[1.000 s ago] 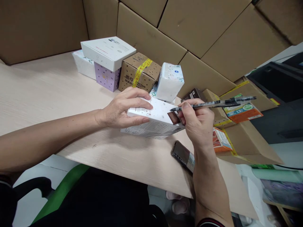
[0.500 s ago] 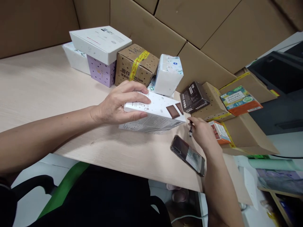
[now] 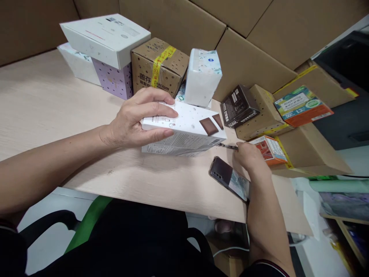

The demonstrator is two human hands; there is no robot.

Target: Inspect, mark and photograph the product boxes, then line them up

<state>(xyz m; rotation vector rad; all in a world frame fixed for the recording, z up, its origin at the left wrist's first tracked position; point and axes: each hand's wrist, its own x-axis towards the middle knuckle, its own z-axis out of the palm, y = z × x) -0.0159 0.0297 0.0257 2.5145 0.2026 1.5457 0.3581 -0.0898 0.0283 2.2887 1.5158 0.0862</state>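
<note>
My left hand (image 3: 145,117) is closed over the left end of a white box (image 3: 187,125) with chocolate squares printed near its right end, fingers on top and thumb along the near edge. The box stands on its narrow side on the desk. In my right hand (image 3: 250,156) is a slim dark pen-like tool (image 3: 228,146), pinched between the fingers. It points left, and its tip is by the lower right corner of the box; whether it touches, I cannot tell. Just in front of that hand lies a phone (image 3: 227,177), back side up.
Behind stand a flat white box (image 3: 106,40) on a purple box (image 3: 113,79), a brown taped carton (image 3: 158,67) and a tissue pack (image 3: 203,79). To the right are a black box (image 3: 239,105), an orange-green box (image 3: 302,105) and a red-orange box (image 3: 269,149). Cardboard walls (image 3: 178,23) border the desk.
The pen-like tool has swung from hanging downward to pointing left at the box corner. My left hand keeps its hold on the box. The view has shifted slightly.
</note>
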